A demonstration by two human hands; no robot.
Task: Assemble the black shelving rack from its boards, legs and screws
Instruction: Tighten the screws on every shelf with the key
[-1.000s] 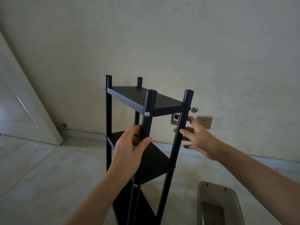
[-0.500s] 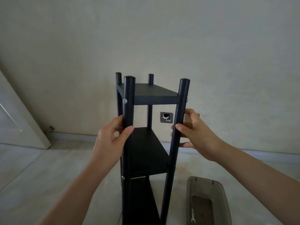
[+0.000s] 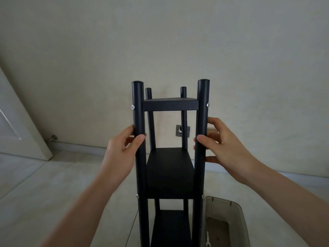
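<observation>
Left hand (image 3: 122,150) raised in front of the chest, forearm angled up from lower left, thumb across the near side of the near left leg (image 3: 139,157), fingers curled round behind it: a grip on the leg between the top board (image 3: 170,105) and the middle board (image 3: 170,172). Right hand (image 3: 226,148) opposite at much the same height, forearm in from lower right, thumb laid on the front of the near right leg (image 3: 200,154), fingers bent round its outer side, gripping it.

Black shelving rack (image 3: 170,157) upright on the floor (image 3: 53,184), directly ahead, close to the wall (image 3: 160,41). Four round matte black legs with domed tops, standing above the top board. Boards flat, rectangular, dull black with a fine grain; a third board (image 3: 170,227) visible lower down. Small silver screw heads on the near legs: top left screw (image 3: 133,106), top right screw (image 3: 207,105), and one at each near corner of the middle board.

Translucent greyish plastic bin (image 3: 236,209) with rounded corners on the floor at lower right, a small pale wrench (image 3: 207,239) inside. Square metal wall plate (image 3: 182,130) behind the rack. Pale door (image 3: 19,125) at left. Floor of smooth, light, marbled tiles.
</observation>
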